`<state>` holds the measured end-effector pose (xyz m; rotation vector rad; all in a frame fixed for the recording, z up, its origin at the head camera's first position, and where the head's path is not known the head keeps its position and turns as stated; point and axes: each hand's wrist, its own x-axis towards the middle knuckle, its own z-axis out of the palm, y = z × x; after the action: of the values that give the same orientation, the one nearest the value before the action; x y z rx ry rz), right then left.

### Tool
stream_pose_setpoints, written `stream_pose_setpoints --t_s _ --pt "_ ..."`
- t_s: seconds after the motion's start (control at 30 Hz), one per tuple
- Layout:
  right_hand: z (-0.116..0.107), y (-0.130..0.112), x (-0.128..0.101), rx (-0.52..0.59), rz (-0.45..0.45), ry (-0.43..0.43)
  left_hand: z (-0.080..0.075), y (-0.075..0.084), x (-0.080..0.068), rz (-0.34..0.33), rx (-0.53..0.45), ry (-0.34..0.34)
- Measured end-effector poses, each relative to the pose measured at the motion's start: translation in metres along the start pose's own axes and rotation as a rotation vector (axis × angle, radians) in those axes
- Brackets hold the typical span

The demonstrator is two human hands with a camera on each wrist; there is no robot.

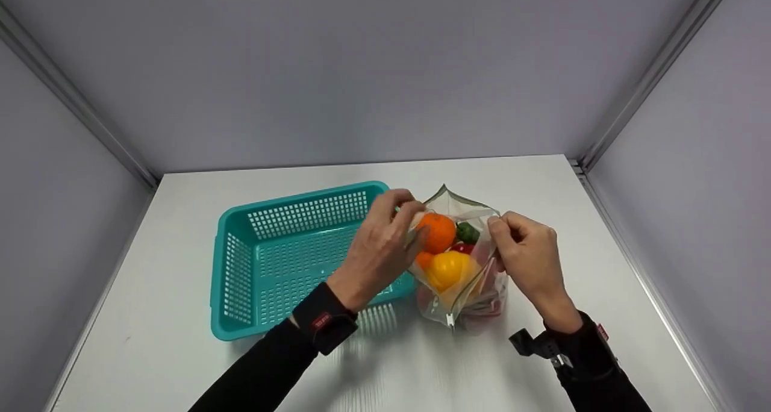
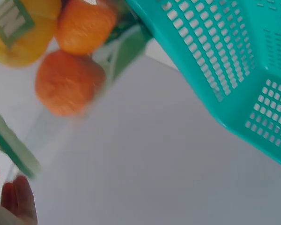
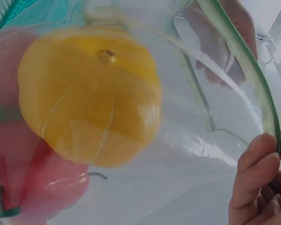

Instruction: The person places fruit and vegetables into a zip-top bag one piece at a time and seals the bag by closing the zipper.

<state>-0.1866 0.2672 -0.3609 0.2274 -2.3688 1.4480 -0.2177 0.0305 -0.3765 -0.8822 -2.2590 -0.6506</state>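
A clear zip bag (image 1: 476,303) with a dark green rim stands with its mouth spread, right of the basket. Inside lie an orange (image 1: 438,231), a yellow lobed fruit or vegetable (image 3: 89,98), a red one with a thin stem (image 3: 56,180), and a dark green piece (image 1: 467,231). A second, smaller orange fruit (image 2: 84,28) shows in the left wrist view. My right hand (image 1: 527,246) pinches the rim on the right between thumb and bent forefinger. At the mouth's left side, my left hand (image 1: 382,240) has loosely bent, spread fingers, its thumb overlapping the orange.
A teal perforated basket (image 1: 232,267) sits on the white table (image 1: 150,352) to the left, its right end close against the bag. Grey panels (image 1: 361,74) wall the table at the back and both sides. A white zip slider (image 1: 450,320) hangs at the bag's front corner.
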Motion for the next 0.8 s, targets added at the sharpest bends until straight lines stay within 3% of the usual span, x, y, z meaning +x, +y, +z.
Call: stream_pose_setpoints --t_s 0.07,0.2,0.27,0.33,0.5,0.8 --pt "0.0 0.0 0.001 -0.008 -0.009 0.003 -0.007 -0.007 0.0 -0.128 0.006 -0.059" --pt "-0.001 0.0 0.002 -0.028 -0.011 0.011 -0.019 -0.016 -0.002 -0.39 -0.051 -0.33" --pt "0.0 0.001 0.004 -0.041 -0.012 0.015 -0.023 -0.016 -0.002 -0.461 -0.117 -0.435" --pt "0.0 0.001 0.006 -0.057 -0.013 0.02 -0.024 -0.016 -0.001 -0.48 -0.184 -0.481" --pt "-0.002 0.002 0.013 -0.097 -0.042 0.007 -0.02 -0.011 0.003 -0.498 -0.336 -0.457" --pt "-0.014 0.0 0.045 -0.138 -0.03 -0.062 -0.014 0.014 0.011 -0.609 -0.68 -0.297"
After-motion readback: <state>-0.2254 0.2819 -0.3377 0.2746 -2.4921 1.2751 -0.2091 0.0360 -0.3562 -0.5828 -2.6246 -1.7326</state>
